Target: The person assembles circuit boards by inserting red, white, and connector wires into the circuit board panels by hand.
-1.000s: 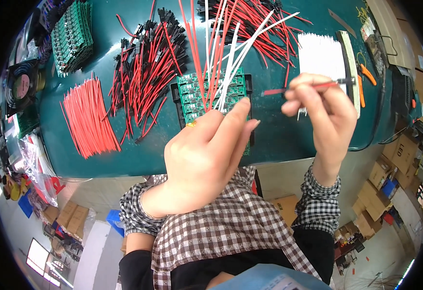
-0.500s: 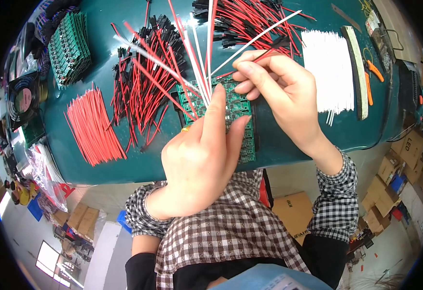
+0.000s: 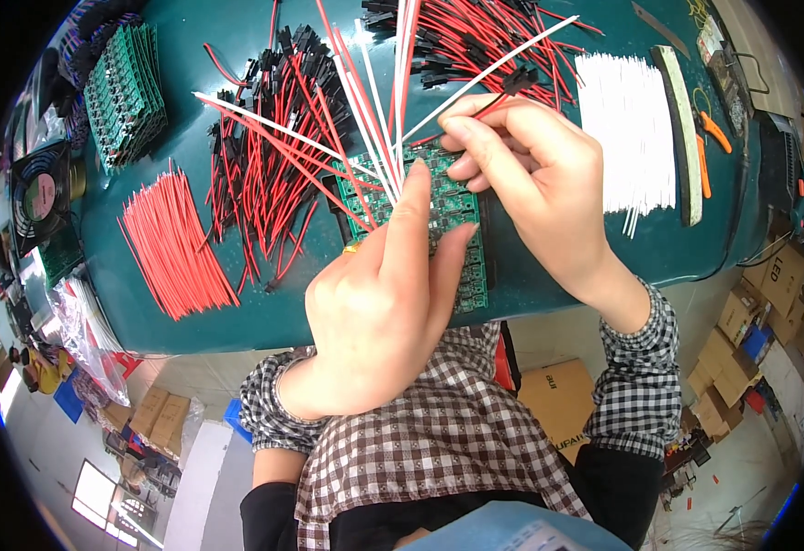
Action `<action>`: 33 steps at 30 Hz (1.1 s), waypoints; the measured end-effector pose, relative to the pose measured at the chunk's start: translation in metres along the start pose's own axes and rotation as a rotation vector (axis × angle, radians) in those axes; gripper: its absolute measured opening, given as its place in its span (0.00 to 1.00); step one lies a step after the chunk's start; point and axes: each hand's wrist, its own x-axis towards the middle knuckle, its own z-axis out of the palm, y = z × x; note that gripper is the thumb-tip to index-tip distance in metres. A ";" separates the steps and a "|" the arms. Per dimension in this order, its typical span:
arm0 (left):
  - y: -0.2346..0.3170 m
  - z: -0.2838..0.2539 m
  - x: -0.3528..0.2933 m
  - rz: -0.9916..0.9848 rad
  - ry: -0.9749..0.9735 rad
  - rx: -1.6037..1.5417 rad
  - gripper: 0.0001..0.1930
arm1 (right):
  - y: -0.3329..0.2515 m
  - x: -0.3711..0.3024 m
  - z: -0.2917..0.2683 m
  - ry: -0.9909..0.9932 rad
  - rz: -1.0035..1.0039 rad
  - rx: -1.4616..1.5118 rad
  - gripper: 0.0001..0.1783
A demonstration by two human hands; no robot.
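A green circuit board panel [image 3: 473,243] lies at the table's near edge, partly hidden under my left hand [image 3: 374,289]. That hand rests over it with the index finger stretched toward the wires and the thumb apart; its other fingers are curled out of sight. Red and white wires [image 3: 362,96] fan upward from the board around the index fingertip. My right hand [image 3: 544,179], at the board's upper right corner, pinches a red-and-black connector lead between thumb and forefinger. The lead's black plug [image 3: 519,80] sticks up above the knuckles, while the pinched part is mostly hidden.
Behind the board lie two heaps of connector leads [image 3: 278,151]. Cut red wires [image 3: 179,243] are bunched at the left, white wires [image 3: 624,133] at the right beside a dark strip [image 3: 678,138] and orange-handled pliers [image 3: 716,133]. Stacked green boards [image 3: 126,96] stand far left.
The loose red and white wires left of my index finger have swung lower and settled. My right hand stays pinched at the board's corner, and the black plug above it has tipped slightly. My left hand has hardly moved.
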 end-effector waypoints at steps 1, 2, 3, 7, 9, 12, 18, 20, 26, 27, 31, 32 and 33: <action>0.000 0.000 0.000 0.001 0.003 0.000 0.27 | 0.000 0.000 0.000 0.000 0.000 0.000 0.07; 0.000 0.000 0.000 0.003 0.006 0.000 0.27 | 0.000 0.000 0.001 -0.001 -0.006 -0.004 0.07; 0.000 0.000 0.000 0.004 0.006 0.000 0.27 | -0.001 0.001 0.001 -0.001 -0.013 -0.008 0.07; -0.002 0.000 0.000 0.016 -0.019 0.019 0.27 | -0.002 0.002 0.003 -0.011 -0.039 -0.037 0.07; -0.002 0.000 0.000 0.039 -0.041 0.035 0.27 | -0.002 0.003 0.003 0.000 0.005 -0.048 0.06; -0.003 0.001 0.000 0.038 -0.050 0.046 0.27 | 0.005 0.003 0.005 0.048 -0.344 -0.269 0.04; -0.002 0.001 0.001 0.022 -0.050 0.046 0.27 | 0.002 0.004 0.007 0.072 -0.403 -0.332 0.04; -0.003 0.002 0.000 0.016 -0.040 0.046 0.27 | 0.003 0.005 0.006 0.064 -0.361 -0.282 0.04; -0.002 0.001 0.002 0.015 -0.055 0.043 0.26 | 0.003 0.005 0.008 0.088 -0.364 -0.277 0.04; -0.003 0.001 0.002 0.015 -0.056 0.043 0.26 | 0.002 0.004 0.009 0.106 -0.401 -0.329 0.04; -0.004 0.001 0.002 0.024 -0.049 0.019 0.26 | -0.002 0.005 0.010 0.067 -0.425 -0.431 0.05; -0.003 0.001 0.002 0.025 -0.048 0.017 0.26 | -0.005 0.005 0.009 0.063 -0.397 -0.448 0.06; -0.003 0.001 0.002 0.026 -0.048 0.016 0.26 | -0.007 0.006 0.009 0.058 -0.369 -0.464 0.06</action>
